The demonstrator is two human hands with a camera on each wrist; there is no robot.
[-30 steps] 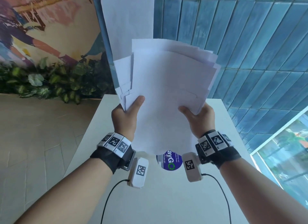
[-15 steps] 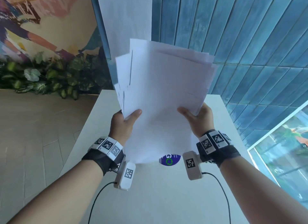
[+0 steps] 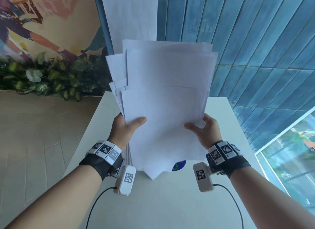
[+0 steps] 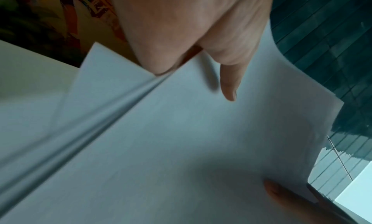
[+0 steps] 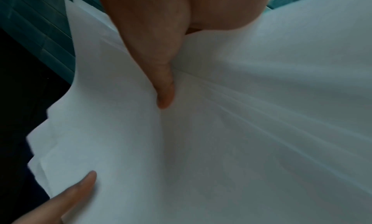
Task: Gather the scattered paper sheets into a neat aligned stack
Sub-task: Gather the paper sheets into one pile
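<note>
A bundle of white paper sheets [image 3: 163, 99] stands upright over the white table [image 3: 170, 203], its bottom corners touching or just above the tabletop. The sheets are fanned and uneven at the top and left edges. My left hand [image 3: 126, 126] grips the bundle's left side with the thumb across the front sheet. At the right side my right hand [image 3: 202, 128] holds it the same way. The left wrist view shows the sheets [image 4: 181, 140] under my left thumb [image 4: 227, 84]. In the right wrist view the staggered sheets [image 5: 221, 140] lie under my right thumb [image 5: 163, 84].
A round purple and green sticker [image 3: 179, 165] shows on the table just under the sheets. A tall white panel [image 3: 129, 15] rises behind the table. Blue tiled wall [image 3: 255, 49] on the right, plants [image 3: 42, 78] and a mural on the left, a window at the lower right.
The bundle has dropped lower toward the table and now hides most of the sticker. Both hands have kept their grip and shifted slightly with it.
</note>
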